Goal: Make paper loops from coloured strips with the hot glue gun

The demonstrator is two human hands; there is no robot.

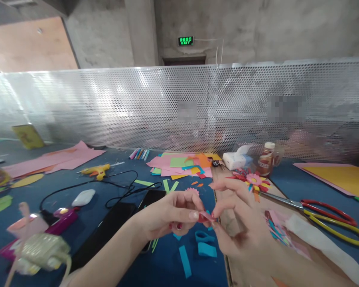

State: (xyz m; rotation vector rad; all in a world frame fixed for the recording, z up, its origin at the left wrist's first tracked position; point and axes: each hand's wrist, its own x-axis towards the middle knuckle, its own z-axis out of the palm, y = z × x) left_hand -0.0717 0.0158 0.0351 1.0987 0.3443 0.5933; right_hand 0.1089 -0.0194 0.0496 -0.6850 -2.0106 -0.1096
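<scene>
My left hand [167, 213] and my right hand [239, 223] meet over the blue table [113, 183]. Both pinch a small pink paper strip [206, 216] between thumb and fingertips. A pink scalloped paper piece [192, 191] shows just behind my left fingers. Blue paper strips and loops [205, 243] lie on the table below the hands. A multicoloured paper flower [254, 180] sits on the brown cardboard [227, 223] beyond my right hand.
Red and yellow scissors [326, 217] lie at right. A stack of coloured paper [182, 163], a tissue pack [236, 159], a brown bottle [266, 159], a yellow glue gun [97, 170], black phones [119, 223] and cables fill the table. A perforated metal screen [179, 107] closes the back.
</scene>
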